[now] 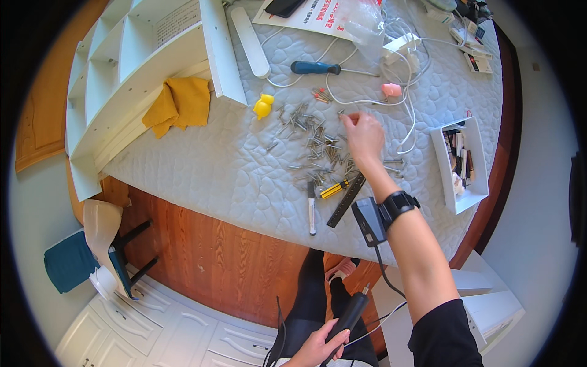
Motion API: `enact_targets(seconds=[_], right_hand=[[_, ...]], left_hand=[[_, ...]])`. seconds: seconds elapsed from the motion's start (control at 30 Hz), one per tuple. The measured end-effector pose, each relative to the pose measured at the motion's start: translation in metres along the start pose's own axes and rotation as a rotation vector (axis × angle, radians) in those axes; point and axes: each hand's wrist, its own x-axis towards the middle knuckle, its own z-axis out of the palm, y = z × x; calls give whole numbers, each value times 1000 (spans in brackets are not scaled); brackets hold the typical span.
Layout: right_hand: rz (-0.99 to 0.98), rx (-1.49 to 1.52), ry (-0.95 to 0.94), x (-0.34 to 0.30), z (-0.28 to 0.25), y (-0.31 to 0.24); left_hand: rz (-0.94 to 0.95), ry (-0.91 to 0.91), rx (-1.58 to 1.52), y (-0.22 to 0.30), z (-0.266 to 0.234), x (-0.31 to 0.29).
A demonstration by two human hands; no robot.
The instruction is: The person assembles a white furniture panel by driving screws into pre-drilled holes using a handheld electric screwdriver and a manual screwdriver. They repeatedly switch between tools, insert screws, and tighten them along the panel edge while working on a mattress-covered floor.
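Note:
My right hand is over the quilted mattress, at the upper right edge of a loose pile of metal screws. Its thumb and forefinger close on a small screw, partly hidden by the fingertips. Low in front of my legs, my left hand wraps round a black corded electric screwdriver, whose metal bit points up and away from me. Below the pile lie a yellow-and-black screwdriver, a black ruler and a white marker with a dark cap.
A white shelf unit with a mustard cloth stands left. Beyond the screws lie a blue-handled screwdriver, a yellow figurine, a pink object and white cables. A white box of small items sits right.

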Motion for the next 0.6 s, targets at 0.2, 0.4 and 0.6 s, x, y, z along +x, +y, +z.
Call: enact_targets(seconds=[0.2,0.4,0.6], right_hand=[[81,-30,-49,9,19,-6],[306,775,-211,-28,-15,7],[347,1312,-258,-119,-134,19]], left_hand=[[9,6,-21,-5,-2,-1],[25,11,-3,2,1,-2],[66,27,144,16,11,-4]])
